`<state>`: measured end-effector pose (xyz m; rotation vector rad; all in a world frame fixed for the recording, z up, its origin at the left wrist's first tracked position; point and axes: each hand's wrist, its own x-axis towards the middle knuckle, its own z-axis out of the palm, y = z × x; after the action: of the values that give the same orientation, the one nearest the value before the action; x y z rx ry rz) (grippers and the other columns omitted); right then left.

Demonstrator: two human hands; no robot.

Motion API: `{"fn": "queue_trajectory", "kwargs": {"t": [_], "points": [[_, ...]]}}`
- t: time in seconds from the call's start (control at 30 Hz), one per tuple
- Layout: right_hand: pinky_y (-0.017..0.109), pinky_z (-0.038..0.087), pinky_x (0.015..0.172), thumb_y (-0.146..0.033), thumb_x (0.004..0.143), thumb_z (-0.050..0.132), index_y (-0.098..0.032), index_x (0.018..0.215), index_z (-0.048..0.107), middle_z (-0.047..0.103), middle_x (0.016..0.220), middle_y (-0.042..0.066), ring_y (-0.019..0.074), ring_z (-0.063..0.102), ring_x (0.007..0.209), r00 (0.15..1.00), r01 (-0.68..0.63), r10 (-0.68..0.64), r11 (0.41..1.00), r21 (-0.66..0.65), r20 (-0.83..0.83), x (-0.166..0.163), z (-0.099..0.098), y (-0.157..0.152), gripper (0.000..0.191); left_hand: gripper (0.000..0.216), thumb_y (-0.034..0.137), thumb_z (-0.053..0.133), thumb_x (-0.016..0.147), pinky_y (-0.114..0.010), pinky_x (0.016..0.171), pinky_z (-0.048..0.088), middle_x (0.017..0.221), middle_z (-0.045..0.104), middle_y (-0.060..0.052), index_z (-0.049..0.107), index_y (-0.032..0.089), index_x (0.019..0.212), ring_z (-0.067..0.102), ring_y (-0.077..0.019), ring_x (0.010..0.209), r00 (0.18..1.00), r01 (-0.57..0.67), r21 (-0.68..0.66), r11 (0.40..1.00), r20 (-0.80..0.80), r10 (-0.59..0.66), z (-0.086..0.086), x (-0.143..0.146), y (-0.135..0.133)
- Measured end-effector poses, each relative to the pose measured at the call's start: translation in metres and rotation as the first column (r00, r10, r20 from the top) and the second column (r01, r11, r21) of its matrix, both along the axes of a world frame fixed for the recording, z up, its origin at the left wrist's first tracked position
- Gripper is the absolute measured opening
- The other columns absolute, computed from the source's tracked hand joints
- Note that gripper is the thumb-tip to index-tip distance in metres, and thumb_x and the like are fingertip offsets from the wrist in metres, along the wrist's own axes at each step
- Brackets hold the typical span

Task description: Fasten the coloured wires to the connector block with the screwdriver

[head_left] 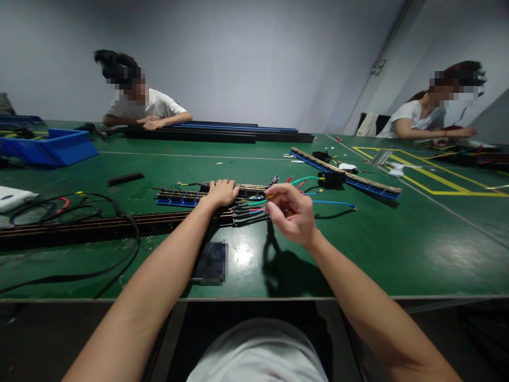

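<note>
My left hand (222, 193) lies over dark rail strips with brass-coloured lines, its fingers stretched across the rear strip (252, 188). Under my left wrist runs a strip with a blue base (178, 199). In front of it is a long dark rail (151, 220), with coloured wires (250, 210) coming from its right end. My right hand (293, 212) is raised at these wires, thumb and fingers curled in a pinch. A tiny yellow bit shows at its fingertips; what the fingers hold is too small to make out. A blue wire (336, 202) extends right from behind this hand.
A dark phone-like slab (212, 262) lies near the front edge. A black cable (133, 249) loops at left, before a blue bin (51, 148). Another blue-based strip (374, 185) lies at right rear. Two people sit across the green table (417, 249); long black bars (191, 136) lie before one.
</note>
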<state>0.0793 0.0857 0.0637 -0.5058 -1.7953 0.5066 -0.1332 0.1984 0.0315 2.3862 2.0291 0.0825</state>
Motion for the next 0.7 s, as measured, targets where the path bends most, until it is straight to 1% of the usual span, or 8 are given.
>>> {"fn": "queue_trajectory", "kwargs": {"t": [0.1, 0.2, 0.33, 0.4, 0.47, 0.53, 0.63, 0.7], "points": [[0.021, 0.037, 0.042, -0.032, 0.090, 0.063, -0.022, 0.104, 0.058, 0.064, 0.067, -0.003, 0.0077, 0.048, 0.045, 0.963, 0.005, -0.033, 0.995, -0.102, -0.268, 0.002, 0.004, 0.001, 0.018, 0.050, 0.044, 0.025, 0.104, -0.056, 0.108, 0.034, 0.140, 0.058, -0.019, 0.058, 0.017, 0.132, 0.051, -0.0343, 0.130, 1.000, 0.001, 0.004, 1.000, -0.002, -0.001, 0.000, 0.000, 0.000], [0.020, 0.037, 0.041, -0.035, 0.090, 0.065, -0.024, 0.107, 0.056, 0.063, 0.071, -0.004, 0.0073, 0.047, 0.045, 0.905, 0.006, -0.060, 0.992, -0.129, -0.420, -0.001, 0.006, 0.003, 0.022, 0.050, 0.044, 0.024, 0.105, -0.056, 0.109, 0.034, 0.140, 0.058, -0.019, 0.059, 0.018, 0.130, 0.052, -0.0334, 0.130, 1.000, 0.002, 0.002, 1.000, 0.002, -0.002, -0.001, -0.001, 0.000], [0.021, 0.040, 0.044, -0.035, 0.088, 0.069, -0.025, 0.109, 0.052, 0.060, 0.074, -0.004, 0.0082, 0.050, 0.050, 0.889, -0.022, -0.052, 0.988, -0.155, -0.455, -0.009, 0.003, 0.011, 0.029, 0.058, 0.048, 0.018, 0.106, -0.062, 0.110, 0.031, 0.140, 0.059, -0.018, 0.060, 0.018, 0.131, 0.050, -0.0344, 0.132, 0.996, 0.004, -0.003, 1.000, 0.086, -0.004, -0.003, -0.003, 0.003], [0.021, 0.042, 0.047, -0.038, 0.088, 0.069, -0.024, 0.109, 0.051, 0.059, 0.075, -0.004, 0.0091, 0.052, 0.055, 0.897, -0.015, -0.060, 0.986, -0.166, -0.438, -0.012, -0.002, 0.016, 0.031, 0.059, 0.051, 0.017, 0.106, -0.063, 0.113, 0.027, 0.146, 0.055, -0.016, 0.057, 0.020, 0.137, 0.045, -0.0335, 0.138, 0.985, 0.015, 0.044, 0.999, 0.170, -0.023, 0.000, -0.002, 0.003], [0.022, 0.042, 0.050, -0.041, 0.089, 0.068, -0.024, 0.110, 0.050, 0.057, 0.074, -0.004, 0.0097, 0.053, 0.057, 0.900, 0.001, -0.079, 0.984, -0.179, -0.428, -0.015, -0.007, 0.019, 0.032, 0.058, 0.056, 0.025, 0.105, -0.058, 0.117, 0.024, 0.155, 0.046, -0.012, 0.051, 0.023, 0.144, 0.037, -0.0307, 0.145, 0.960, 0.088, 0.159, 0.983, 0.251, -0.126, 0.007, 0.002, -0.001], [0.023, 0.043, 0.051, -0.044, 0.089, 0.067, -0.025, 0.110, 0.049, 0.057, 0.075, -0.004, 0.0103, 0.053, 0.059, 0.895, 0.027, -0.110, 0.981, -0.195, -0.431, -0.016, -0.011, 0.021, 0.034, 0.064, 0.062, 0.049, 0.096, -0.049, 0.118, 0.027, 0.158, 0.043, -0.011, 0.048, 0.024, 0.147, 0.035, -0.0292, 0.146, 0.887, 0.294, 0.274, 0.916, 0.278, -0.368, 0.016, 0.009, -0.009], [0.024, 0.045, 0.055, -0.048, 0.089, 0.067, -0.026, 0.111, 0.047, 0.055, 0.074, -0.004, 0.0115, 0.055, 0.061, 0.878, 0.066, -0.162, 0.973, -0.221, -0.451, -0.017, -0.012, 0.022, 0.037, 0.081, 0.061, 0.077, 0.075, -0.046, 0.111, 0.038, 0.146, 0.056, -0.014, 0.053, 0.023, 0.142, 0.050, -0.0322, 0.135, 0.723, 0.553, 0.348, 0.757, 0.251, -0.644, 0.027, 0.027, -0.023], [0.024, 0.046, 0.056, -0.049, 0.087, 0.068, -0.026, 0.110, 0.048, 0.055, 0.072, -0.004, 0.0117, 0.054, 0.061, 0.867, 0.059, -0.168, 0.969, -0.238, -0.469, -0.016, -0.011, 0.023, 0.038, 0.065, 0.053, 0.077, 0.078, -0.043, 0.103, 0.045, 0.130, 0.067, -0.014, 0.059, 0.020, 0.132, 0.061, -0.0311, 0.121, 0.689, 0.617, 0.335, 0.712, 0.209, -0.694, 0.029, 0.038, -0.031]]}}
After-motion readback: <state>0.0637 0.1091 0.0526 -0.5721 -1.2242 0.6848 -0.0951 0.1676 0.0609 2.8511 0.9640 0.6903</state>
